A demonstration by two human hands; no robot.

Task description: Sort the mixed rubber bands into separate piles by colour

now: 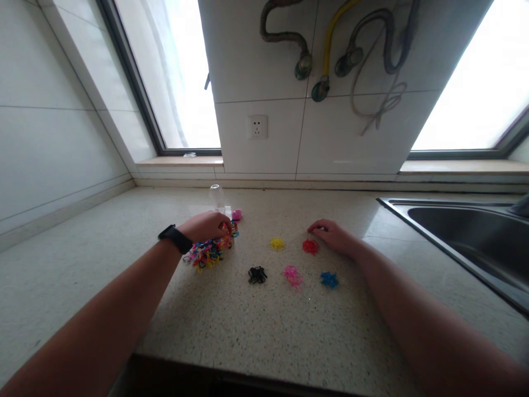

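Head: multicoloured pile, long axis diagonal

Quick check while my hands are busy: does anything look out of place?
Nothing looks spilled or damaged on the counter. Two slightly odd things: a pale cord hangs in a loose tangle by the dark hose, and a small, crumpled, clear-looking scrap lies on the left windowsill, as if left behind.

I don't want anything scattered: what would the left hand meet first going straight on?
The left hand would likely meet the mixed pile at its fingertips; the pink clump looks just beyond, depth unclear.
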